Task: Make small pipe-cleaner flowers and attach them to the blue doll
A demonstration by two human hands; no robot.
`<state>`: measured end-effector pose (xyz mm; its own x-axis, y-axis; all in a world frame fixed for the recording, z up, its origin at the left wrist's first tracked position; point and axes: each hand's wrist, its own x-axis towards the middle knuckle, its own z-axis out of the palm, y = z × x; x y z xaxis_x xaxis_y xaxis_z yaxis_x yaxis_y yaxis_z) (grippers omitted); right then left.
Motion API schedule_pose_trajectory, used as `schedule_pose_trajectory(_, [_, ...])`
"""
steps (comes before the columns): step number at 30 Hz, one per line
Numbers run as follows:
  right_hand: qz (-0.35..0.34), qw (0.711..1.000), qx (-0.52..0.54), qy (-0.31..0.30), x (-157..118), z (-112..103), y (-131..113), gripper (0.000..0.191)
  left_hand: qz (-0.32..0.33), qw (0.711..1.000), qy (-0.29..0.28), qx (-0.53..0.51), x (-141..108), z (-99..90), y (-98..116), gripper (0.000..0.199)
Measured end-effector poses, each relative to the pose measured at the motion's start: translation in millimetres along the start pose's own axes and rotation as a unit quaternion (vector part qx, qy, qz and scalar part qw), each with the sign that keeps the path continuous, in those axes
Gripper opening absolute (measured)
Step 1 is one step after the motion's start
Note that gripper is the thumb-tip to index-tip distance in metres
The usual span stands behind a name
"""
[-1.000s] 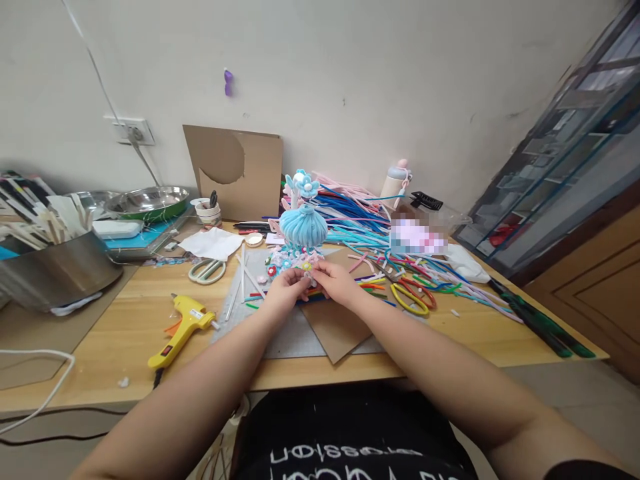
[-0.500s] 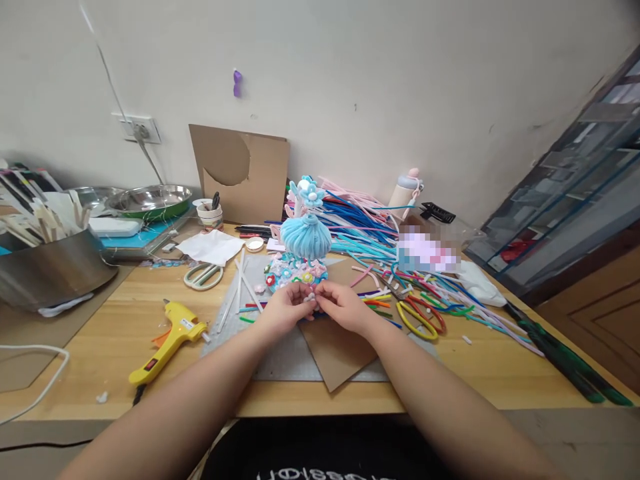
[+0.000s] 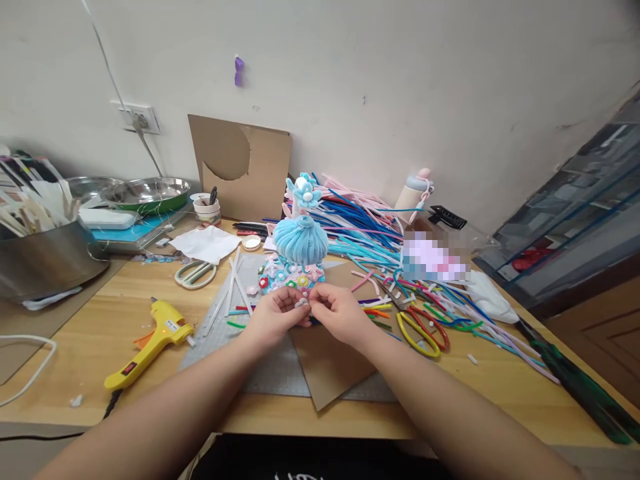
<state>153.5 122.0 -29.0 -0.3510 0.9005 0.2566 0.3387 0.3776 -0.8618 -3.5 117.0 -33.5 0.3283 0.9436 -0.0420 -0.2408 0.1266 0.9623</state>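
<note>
My left hand (image 3: 274, 313) and my right hand (image 3: 339, 313) meet at the middle of the table, fingertips pinched together. Between them is a small pale piece (image 3: 303, 302) with a touch of pink; its exact kind is too small to make out. Just behind my fingers stands a fuzzy pipe-cleaner model (image 3: 301, 241) with a ribbed light-blue dome, a blue-and-white flower on top and several small coloured flowers around its base. My hands partly hide that base. Beneath lie a brown cardboard piece (image 3: 330, 367) and a grey cutting mat (image 3: 265, 377).
A yellow hot glue gun (image 3: 159, 340) lies at left, near pale-handled scissors (image 3: 195, 275). Scissors with yellow and red handles (image 3: 419, 335) are at right. Loose pipe cleaners (image 3: 350, 223) spread behind. A metal pot (image 3: 50, 257) holds wooden sticks; a bottle (image 3: 413, 197) stands by the wall.
The view has shifted slightly, so the table things sit a little differently in the picture. My hands stay pinched together at the small piece before the model.
</note>
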Motion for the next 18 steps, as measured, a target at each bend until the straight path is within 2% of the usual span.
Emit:
schedule_pose_trajectory(4, [-0.006,1.0,-0.021,-0.015,0,-3,-1,0.015,-0.023,1.0,-0.005,0.003,3,-2.4,2,0.033])
schedule_pose_trajectory(9, [0.062,0.989,0.125,-0.046,-6,-6,2,0.008,-0.02,0.999,0.001,-0.025,6,-5.1,1,0.029])
schedule_pose_trajectory(12, [0.093,0.972,0.203,-0.071,-10,0,7,0.013,-0.036,0.998,0.008,-0.05,4,-4.2,-1,0.029])
schedule_pose_trajectory(15, [0.12,0.957,0.257,-0.066,-12,7,13,0.022,-0.087,0.993,0.003,-0.082,1,-3.5,0,0.027])
schedule_pose_trajectory(18, [0.14,0.949,0.28,-0.044,-13,11,16,0.026,-0.104,0.992,0.016,-0.064,1,-5.1,1,0.027])
